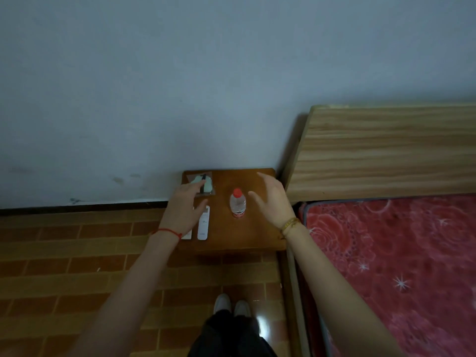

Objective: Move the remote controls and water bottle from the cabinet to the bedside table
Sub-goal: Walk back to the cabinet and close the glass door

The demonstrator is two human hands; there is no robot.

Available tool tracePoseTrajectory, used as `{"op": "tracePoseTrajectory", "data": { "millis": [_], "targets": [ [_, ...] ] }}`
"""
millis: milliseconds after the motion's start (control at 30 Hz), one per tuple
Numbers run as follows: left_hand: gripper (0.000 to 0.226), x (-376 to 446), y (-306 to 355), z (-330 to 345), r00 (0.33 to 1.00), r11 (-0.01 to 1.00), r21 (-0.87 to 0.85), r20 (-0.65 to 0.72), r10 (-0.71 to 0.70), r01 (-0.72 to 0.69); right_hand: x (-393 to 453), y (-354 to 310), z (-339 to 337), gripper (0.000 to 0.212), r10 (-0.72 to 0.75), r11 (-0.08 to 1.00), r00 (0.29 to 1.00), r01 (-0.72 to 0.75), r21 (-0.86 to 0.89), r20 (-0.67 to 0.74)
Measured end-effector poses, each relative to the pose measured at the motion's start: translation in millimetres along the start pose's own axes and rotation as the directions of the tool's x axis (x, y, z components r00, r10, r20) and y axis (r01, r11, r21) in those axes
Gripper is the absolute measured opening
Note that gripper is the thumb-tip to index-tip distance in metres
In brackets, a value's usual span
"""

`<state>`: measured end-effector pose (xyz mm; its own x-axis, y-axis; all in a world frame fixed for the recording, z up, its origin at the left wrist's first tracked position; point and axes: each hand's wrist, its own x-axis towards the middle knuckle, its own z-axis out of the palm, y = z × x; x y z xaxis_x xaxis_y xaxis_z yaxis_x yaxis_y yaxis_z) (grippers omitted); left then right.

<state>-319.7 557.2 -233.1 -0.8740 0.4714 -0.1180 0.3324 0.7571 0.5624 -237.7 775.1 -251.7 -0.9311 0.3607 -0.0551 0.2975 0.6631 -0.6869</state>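
Note:
A small brown bedside table point(260, 235) stands against the wall beside the bed. On it a clear water bottle point(237, 203) with a red cap and red label stands upright. Two white remote controls lie side by side at the table's left front: one remote point(203, 224) is fully visible, the other remote point(187, 235) is mostly hidden under my left hand. My left hand point(184, 210) hovers over the remotes with fingers spread, holding nothing. My right hand point(273, 199) is open just right of the bottle, not touching it.
A clear packet with a pale green item point(203, 185) lies at the table's back left corner. A wooden headboard point(381, 153) and a red patterned mattress point(399, 266) are on the right. The floor has brown brick-pattern tiles point(77, 253); my shoes point(231, 304) show below.

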Motion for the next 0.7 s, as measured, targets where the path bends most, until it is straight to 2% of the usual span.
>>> {"op": "tracePoseTrajectory", "data": {
  "millis": [200, 467, 700],
  "targets": [
    [0.054, -59.8, 16.9, -56.7, 0.999, 1.0, 0.026, -0.047, -0.004, 0.005, -45.8, -46.0, -30.7, 0.06, -0.074, 0.996, 0.996, 0.076, -0.048, 0.044],
    [0.052, -132.5, 9.6, -85.6, 0.987, 0.996, 0.007, -0.134, -0.089, 0.091, -81.8, -87.8, -43.2, 0.057, -0.099, 0.994, 0.993, 0.102, -0.047, 0.066],
    [0.049, -189.1, -7.9, -114.9, 0.949, 0.989, -0.016, -0.281, -0.143, 0.144, -93.3, -138.0, -30.5, 0.052, -0.247, 0.968, 0.96, 0.251, -0.019, 0.132]
  ]
}}
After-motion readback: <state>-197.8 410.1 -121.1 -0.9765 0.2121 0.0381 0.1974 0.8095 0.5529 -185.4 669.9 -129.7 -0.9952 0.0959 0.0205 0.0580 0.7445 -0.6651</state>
